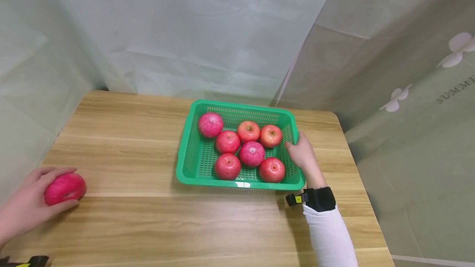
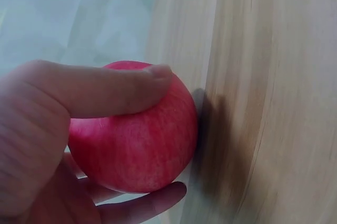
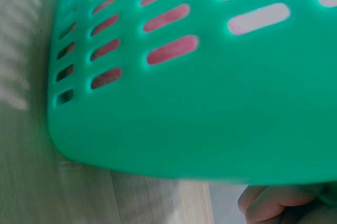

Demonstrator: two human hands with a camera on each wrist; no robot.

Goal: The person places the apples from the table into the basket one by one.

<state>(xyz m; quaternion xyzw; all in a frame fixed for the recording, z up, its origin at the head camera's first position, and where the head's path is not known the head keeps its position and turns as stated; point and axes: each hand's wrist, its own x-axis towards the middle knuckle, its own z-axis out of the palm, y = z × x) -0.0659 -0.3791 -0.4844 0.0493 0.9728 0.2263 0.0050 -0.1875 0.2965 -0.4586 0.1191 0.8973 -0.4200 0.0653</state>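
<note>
On the left of the head view, my left hand (image 1: 31,201) grips a red apple (image 1: 66,188) over the table. The left wrist view shows the thumb across the top of that apple (image 2: 145,145) and the fingers curled beneath it. My right hand (image 1: 303,153) holds the right rim of a green plastic basket (image 1: 243,183), thumb over the inside edge. Several red apples (image 1: 252,154) lie in the basket. Close up in the right wrist view is the slotted basket wall (image 3: 210,119), with curled fingers (image 3: 274,203) at its lower edge.
The wooden table (image 1: 130,143) reaches back to a pale hanging sheet (image 1: 193,32). Another sheet (image 1: 419,155), with printed flowers and lettering, hangs along the right side. A black wrist strap (image 1: 322,199) sits above the right sleeve.
</note>
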